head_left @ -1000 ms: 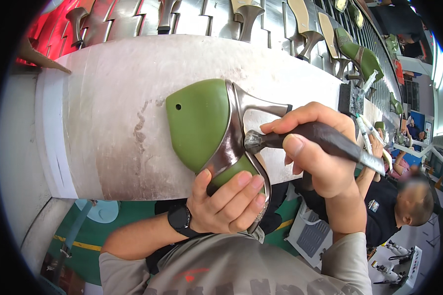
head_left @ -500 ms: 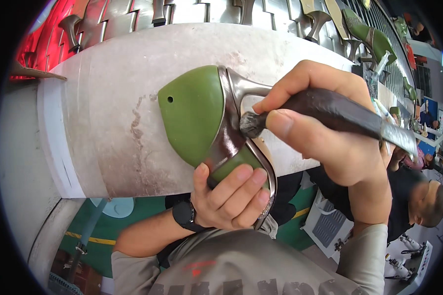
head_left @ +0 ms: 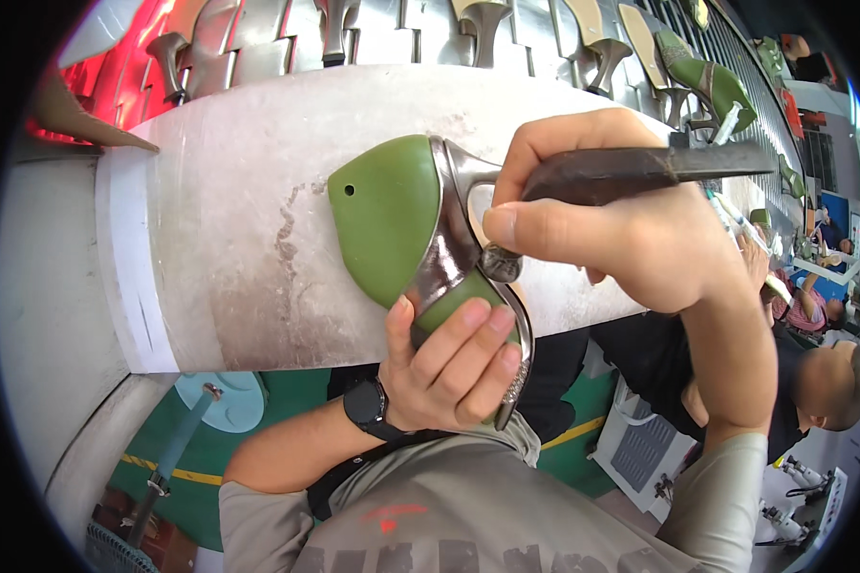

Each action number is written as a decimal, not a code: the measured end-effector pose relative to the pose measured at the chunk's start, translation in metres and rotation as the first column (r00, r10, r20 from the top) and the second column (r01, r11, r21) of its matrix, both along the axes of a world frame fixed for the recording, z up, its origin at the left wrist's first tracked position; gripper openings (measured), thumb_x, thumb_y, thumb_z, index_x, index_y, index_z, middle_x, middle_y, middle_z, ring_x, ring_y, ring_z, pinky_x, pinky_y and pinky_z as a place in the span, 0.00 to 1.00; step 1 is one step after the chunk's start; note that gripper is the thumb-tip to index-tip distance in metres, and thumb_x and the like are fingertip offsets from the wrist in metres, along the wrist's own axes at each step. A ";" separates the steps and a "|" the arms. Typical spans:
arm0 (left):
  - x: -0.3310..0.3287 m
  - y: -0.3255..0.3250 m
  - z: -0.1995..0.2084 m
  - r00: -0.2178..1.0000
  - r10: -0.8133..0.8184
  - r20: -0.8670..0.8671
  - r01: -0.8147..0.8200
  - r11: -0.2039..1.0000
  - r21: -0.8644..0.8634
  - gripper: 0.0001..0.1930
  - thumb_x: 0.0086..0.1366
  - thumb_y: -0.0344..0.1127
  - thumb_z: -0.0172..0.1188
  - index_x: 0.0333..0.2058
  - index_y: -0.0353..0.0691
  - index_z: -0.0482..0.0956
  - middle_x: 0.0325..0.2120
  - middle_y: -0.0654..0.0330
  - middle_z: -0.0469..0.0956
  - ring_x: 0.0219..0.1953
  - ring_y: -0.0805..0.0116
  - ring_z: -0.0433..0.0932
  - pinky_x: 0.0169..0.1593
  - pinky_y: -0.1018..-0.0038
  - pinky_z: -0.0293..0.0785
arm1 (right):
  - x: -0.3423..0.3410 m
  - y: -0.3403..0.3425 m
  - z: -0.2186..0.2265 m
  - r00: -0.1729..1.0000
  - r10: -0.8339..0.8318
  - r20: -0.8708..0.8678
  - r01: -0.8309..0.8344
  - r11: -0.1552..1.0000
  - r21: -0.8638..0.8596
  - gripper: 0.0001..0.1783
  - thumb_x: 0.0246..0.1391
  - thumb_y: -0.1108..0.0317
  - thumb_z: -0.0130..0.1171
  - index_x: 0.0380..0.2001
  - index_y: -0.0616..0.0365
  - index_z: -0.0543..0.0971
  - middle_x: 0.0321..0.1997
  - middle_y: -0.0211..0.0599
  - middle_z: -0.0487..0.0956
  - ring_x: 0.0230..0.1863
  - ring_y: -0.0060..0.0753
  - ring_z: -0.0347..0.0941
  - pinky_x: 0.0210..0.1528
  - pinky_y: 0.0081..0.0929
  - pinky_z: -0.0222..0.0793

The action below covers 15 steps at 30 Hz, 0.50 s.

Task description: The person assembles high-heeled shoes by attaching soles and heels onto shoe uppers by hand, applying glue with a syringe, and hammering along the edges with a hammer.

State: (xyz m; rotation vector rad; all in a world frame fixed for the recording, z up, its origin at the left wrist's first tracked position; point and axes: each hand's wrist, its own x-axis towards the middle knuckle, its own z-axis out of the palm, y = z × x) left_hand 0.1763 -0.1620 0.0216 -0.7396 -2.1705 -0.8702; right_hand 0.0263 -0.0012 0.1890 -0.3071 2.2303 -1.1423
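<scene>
A shoe [head_left: 440, 250] lay on its side on the pale bench [head_left: 239, 181], its toe reaching past the near edge. The left hand [head_left: 444, 372] was curled around its front part, gripping it. The right hand [head_left: 631, 229] was closed firmly around a dark hand tool [head_left: 602, 176], whose blunt knob stood at the sole edge beside the brown strap [head_left: 446, 271]; contact could not be told. The strap already lay close around the green foot mould [head_left: 384, 224], and the heel [head_left: 472, 172] was in place. Work along the sole edge seemed unfinished, though how much remained could not be judged.
</scene>
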 end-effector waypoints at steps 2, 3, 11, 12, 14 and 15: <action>-0.001 0.002 0.001 0.999 0.002 0.033 -0.002 1.000 0.003 0.16 0.72 0.35 0.61 0.55 0.46 0.71 0.57 0.60 0.80 0.63 0.61 0.76 0.74 0.34 0.54 | 0.020 0.009 -0.006 0.976 -0.210 0.064 0.214 0.975 -0.060 0.15 0.58 0.58 0.67 0.33 0.62 0.84 0.19 0.25 0.77 0.18 0.12 0.69 0.19 0.16 0.62; -0.003 0.003 0.001 1.000 0.003 0.006 -0.003 1.000 0.000 0.16 0.72 0.33 0.61 0.56 0.45 0.71 0.57 0.58 0.80 0.63 0.59 0.77 0.74 0.35 0.55 | 0.037 0.014 -0.011 0.951 -0.309 0.028 0.310 0.945 -0.104 0.15 0.58 0.60 0.66 0.35 0.64 0.84 0.22 0.27 0.79 0.19 0.13 0.70 0.21 0.16 0.64; -0.006 -0.008 0.000 0.998 -0.050 -0.024 0.047 0.992 -0.116 0.34 0.68 0.50 0.68 0.64 0.40 0.65 0.61 0.45 0.73 0.66 0.45 0.72 0.76 0.38 0.50 | 0.157 0.050 -0.028 0.735 -0.615 -0.285 0.406 0.736 -0.542 0.20 0.62 0.60 0.70 0.45 0.68 0.81 0.49 0.54 0.83 0.40 0.32 0.83 0.46 0.29 0.79; -0.006 -0.009 0.000 0.998 -0.056 -0.022 0.053 0.992 -0.119 0.34 0.68 0.50 0.68 0.64 0.40 0.65 0.61 0.45 0.73 0.66 0.45 0.72 0.76 0.38 0.50 | 0.171 0.046 -0.020 0.671 -0.689 -0.272 0.435 0.664 -0.609 0.22 0.62 0.56 0.70 0.44 0.67 0.80 0.48 0.55 0.83 0.37 0.33 0.83 0.44 0.29 0.80; -0.008 -0.007 0.002 0.998 -0.037 -0.044 0.033 0.995 -0.097 0.34 0.68 0.51 0.68 0.64 0.39 0.65 0.62 0.45 0.73 0.66 0.45 0.72 0.76 0.38 0.50 | 0.190 0.039 -0.017 0.505 -0.832 -0.228 0.385 0.453 -0.804 0.21 0.64 0.54 0.69 0.39 0.64 0.78 0.46 0.53 0.81 0.31 0.32 0.82 0.37 0.27 0.81; -0.007 -0.006 0.001 0.998 -0.037 -0.052 0.032 0.994 -0.101 0.35 0.68 0.52 0.68 0.64 0.39 0.64 0.62 0.45 0.73 0.66 0.44 0.72 0.76 0.38 0.51 | 0.197 0.041 -0.017 0.550 -0.819 -0.166 0.458 0.462 -0.759 0.19 0.63 0.58 0.69 0.40 0.65 0.78 0.46 0.53 0.82 0.33 0.32 0.82 0.38 0.28 0.82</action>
